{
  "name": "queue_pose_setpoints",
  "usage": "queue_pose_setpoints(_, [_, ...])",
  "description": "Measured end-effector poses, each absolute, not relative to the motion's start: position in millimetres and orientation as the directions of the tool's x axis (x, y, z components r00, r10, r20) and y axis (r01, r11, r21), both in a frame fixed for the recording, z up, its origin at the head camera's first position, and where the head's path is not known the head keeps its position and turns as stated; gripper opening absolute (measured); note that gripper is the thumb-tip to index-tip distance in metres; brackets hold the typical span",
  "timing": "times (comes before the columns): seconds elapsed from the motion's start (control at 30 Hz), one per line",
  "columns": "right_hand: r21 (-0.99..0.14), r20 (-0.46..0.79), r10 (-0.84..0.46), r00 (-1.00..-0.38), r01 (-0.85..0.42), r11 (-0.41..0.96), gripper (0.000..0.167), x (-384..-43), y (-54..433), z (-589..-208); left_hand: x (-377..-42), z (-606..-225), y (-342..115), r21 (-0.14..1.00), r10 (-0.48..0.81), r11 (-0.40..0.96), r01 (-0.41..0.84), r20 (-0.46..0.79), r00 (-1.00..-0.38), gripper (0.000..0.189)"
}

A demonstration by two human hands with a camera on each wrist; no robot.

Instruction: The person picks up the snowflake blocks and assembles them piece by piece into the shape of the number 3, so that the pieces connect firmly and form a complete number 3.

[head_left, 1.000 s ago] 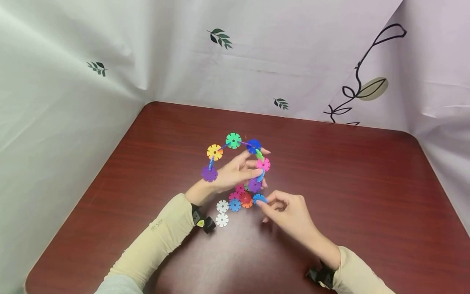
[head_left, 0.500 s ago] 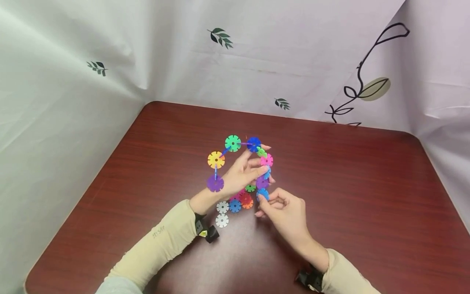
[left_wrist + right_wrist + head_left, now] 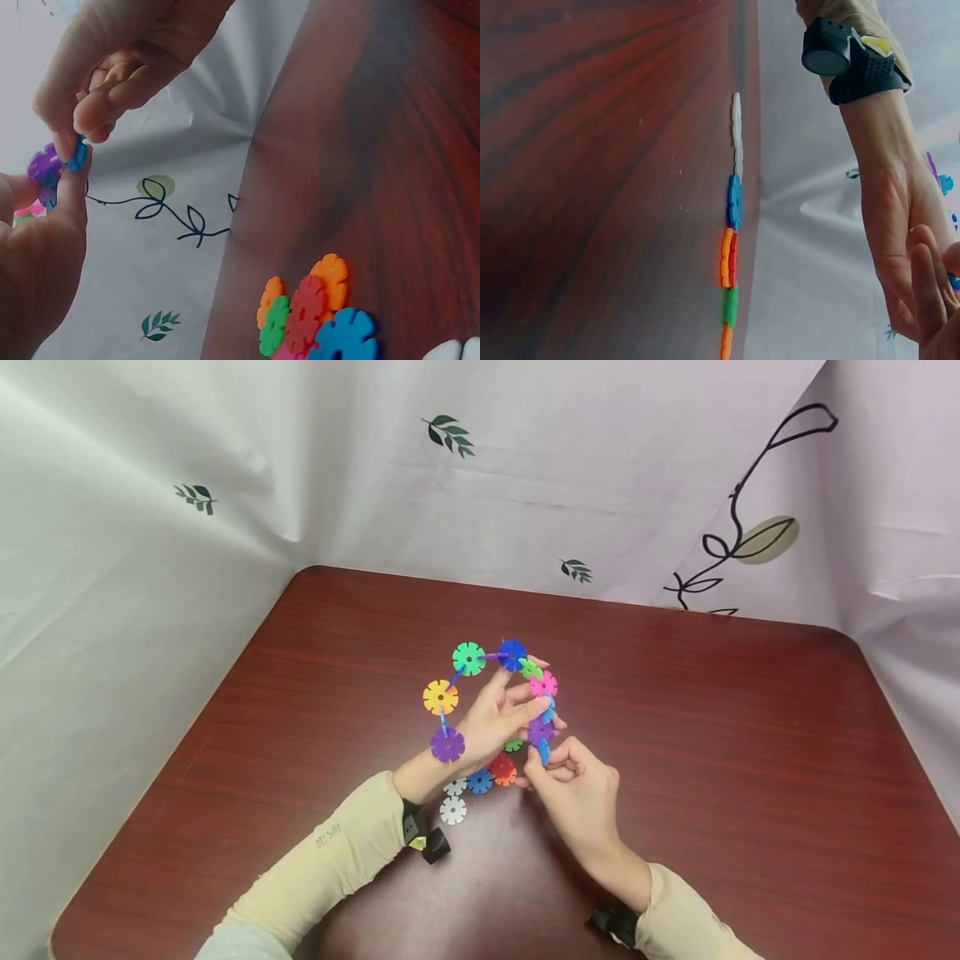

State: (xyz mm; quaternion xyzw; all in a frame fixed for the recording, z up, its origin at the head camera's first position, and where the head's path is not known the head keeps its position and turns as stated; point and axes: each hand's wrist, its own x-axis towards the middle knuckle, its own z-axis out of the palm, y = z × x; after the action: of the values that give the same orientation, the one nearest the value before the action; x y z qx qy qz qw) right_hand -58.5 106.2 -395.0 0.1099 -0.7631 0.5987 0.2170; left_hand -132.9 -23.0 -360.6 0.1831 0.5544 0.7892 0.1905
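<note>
A chain of slotted plastic discs curves above the table, with a yellow disc (image 3: pixel 440 697), a green disc (image 3: pixel 468 658) and a dark blue disc (image 3: pixel 512 654) among its links. Its free left end is a purple disc (image 3: pixel 447 745) over the left forearm. My left hand (image 3: pixel 491 720) pinches the chain's right side, near the pink disc (image 3: pixel 543 685) and another purple disc (image 3: pixel 541 731). Between thumb and fingers my right hand (image 3: pixel 581 797) holds a blue disc (image 3: pixel 544 752), edge-on against that purple disc. In the left wrist view this blue disc (image 3: pixel 77 154) meets the purple one; the slots' fit is hidden.
Loose discs lie on the brown table (image 3: pixel 735 760) below the hands: white (image 3: pixel 453 810), blue (image 3: pixel 480 781), red (image 3: pixel 501 766) and several others, partly overlapping. A pale curtain (image 3: pixel 495 510) with leaf prints stands behind the table's far edge.
My right hand has brought the blue disc up to the purple disc and turned it from face-on to edge-on. The chain's left end has swung lower. The left hand keeps its grip.
</note>
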Motion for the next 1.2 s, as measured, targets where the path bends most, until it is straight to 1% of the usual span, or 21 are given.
queue_pose_setpoints(0.1, [-0.862, 0.474, 0.094, -0.875, -0.44, 0.252, 0.02, -59, 105, -398, -134, -360, -24, 0.944, 0.516, -0.316, -0.097, 0.086, -0.852, 0.043])
queue_pose_setpoints(0.17, [-0.872, 0.458, 0.093, -0.884, -0.426, 0.241, 0.021, -58, 104, -393, -135, -360, -27, 0.946, 0.549, -0.307, -0.103, 0.088, -0.831, 0.044])
queue_pose_setpoints(0.27, [-0.89, 0.423, 0.087, -0.902, -0.395, 0.228, 0.023, -55, 104, -385, -140, -358, -32, 0.956, 0.619, -0.268, -0.116, 0.079, -0.782, 0.047])
queue_pose_setpoints(0.43, [-0.886, 0.408, 0.052, -0.912, -0.381, 0.264, 0.034, -54, 104, -384, -149, -355, -44, 0.984, 0.717, -0.159, -0.082, 0.058, -0.695, 0.045])
queue_pose_setpoints(0.5, [-0.885, 0.415, 0.023, -0.91, -0.397, 0.243, 0.035, -53, 104, -386, -150, -355, -47, 0.99, 0.73, -0.123, -0.063, 0.047, -0.681, 0.043])
queue_pose_setpoints(0.6, [-0.893, 0.421, -0.023, -0.907, -0.419, 0.165, 0.034, -51, 103, -387, -152, -357, -49, 0.994, 0.739, -0.098, -0.039, 0.046, -0.672, 0.041])
queue_pose_setpoints(0.67, [-0.894, 0.429, -0.048, -0.902, -0.431, 0.121, 0.032, -50, 102, -388, -152, -358, -49, 0.996, 0.744, -0.093, -0.006, 0.065, -0.665, 0.04])
queue_pose_setpoints(0.73, [-0.894, 0.432, -0.063, -0.9, -0.436, 0.098, 0.032, -49, 102, -388, -153, -359, -49, 0.993, 0.759, -0.112, 0.027, 0.103, -0.643, 0.038])
queue_pose_setpoints(0.8, [-0.892, 0.435, -0.068, -0.898, -0.44, 0.101, 0.032, -48, 102, -387, -154, -359, -50, 0.992, 0.765, -0.11, 0.058, 0.122, -0.633, 0.038])
queue_pose_setpoints(0.87, [-0.895, 0.426, -0.072, -0.902, -0.432, 0.108, 0.033, -47, 103, -387, -154, -359, -50, 0.993, 0.758, -0.083, 0.082, 0.117, -0.641, 0.038])
queue_pose_setpoints(1.0, [-0.893, 0.429, -0.101, -0.898, -0.438, 0.107, 0.036, -47, 105, -389, -153, -356, -51, 0.996, 0.758, -0.055, 0.077, 0.092, -0.645, 0.035])
queue_pose_setpoints(1.13, [-0.881, 0.451, -0.154, -0.879, -0.466, 0.082, 0.034, -47, 109, -392, -154, -357, -52, 0.993, 0.782, -0.074, 0.091, 0.115, -0.612, 0.033])
queue_pose_setpoints(1.2, [-0.887, 0.434, -0.169, -0.885, -0.453, 0.09, 0.034, -46, 110, -392, -156, -358, -52, 0.991, 0.8, -0.076, 0.114, 0.129, -0.586, 0.034])
